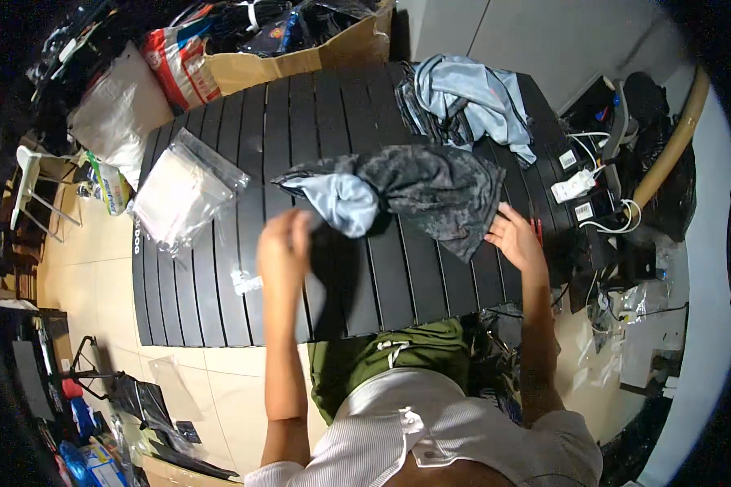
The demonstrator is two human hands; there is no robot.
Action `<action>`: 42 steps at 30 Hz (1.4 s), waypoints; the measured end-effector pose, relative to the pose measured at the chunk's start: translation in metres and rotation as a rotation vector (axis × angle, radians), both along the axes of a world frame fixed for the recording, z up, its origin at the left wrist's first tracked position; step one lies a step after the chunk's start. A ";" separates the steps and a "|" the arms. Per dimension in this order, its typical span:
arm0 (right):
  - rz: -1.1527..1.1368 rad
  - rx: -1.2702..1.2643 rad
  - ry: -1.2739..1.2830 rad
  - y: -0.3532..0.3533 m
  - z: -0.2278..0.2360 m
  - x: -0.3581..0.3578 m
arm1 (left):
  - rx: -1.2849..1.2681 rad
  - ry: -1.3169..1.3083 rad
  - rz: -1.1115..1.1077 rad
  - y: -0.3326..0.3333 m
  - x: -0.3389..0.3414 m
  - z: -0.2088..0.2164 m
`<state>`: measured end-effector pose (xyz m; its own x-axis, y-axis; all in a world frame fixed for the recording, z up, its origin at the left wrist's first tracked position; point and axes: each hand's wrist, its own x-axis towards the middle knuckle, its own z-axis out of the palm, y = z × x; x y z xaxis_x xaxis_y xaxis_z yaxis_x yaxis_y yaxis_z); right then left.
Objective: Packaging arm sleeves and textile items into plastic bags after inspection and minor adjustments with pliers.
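A dark, mottled grey-black cloth garment (443,187) lies crumpled across the middle of the black slatted table (252,146). Its pale blue inner side (345,207) is bunched out at the left; the garment's exact kind does not show. My left hand (284,247) is raised just left of the bunch, apart from it, its fingers smeared by motion. At the garment's right edge is my right hand (518,242), fingers apart and reaching to the fabric; whether they touch it is hard to tell. Behind lies a heap of similar pale blue and dark cloth (471,101).
Clear plastic bags (183,191) lie on the table's left side. A cardboard box (300,61) of dark packed items stands beyond the far edge. White cables and a power strip (573,187) sit at the right. A small crumpled plastic piece (245,282) is near the front edge.
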<state>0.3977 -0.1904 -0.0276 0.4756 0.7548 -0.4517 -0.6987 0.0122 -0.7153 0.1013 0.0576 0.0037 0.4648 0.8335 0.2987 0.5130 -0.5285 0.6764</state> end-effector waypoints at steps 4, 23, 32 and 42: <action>0.014 0.028 -0.147 0.009 -0.002 -0.012 | 0.208 0.110 -0.152 -0.051 0.052 -0.019; -0.018 -0.099 -0.187 -0.011 -0.017 -0.013 | -0.110 0.081 0.019 -0.017 -0.014 0.002; -0.041 -0.167 -0.629 -0.008 0.093 -0.024 | -0.331 -0.288 0.225 0.035 -0.060 0.032; 0.105 -0.246 -0.767 -0.031 0.079 -0.007 | -1.024 -0.759 0.004 0.021 -0.085 0.007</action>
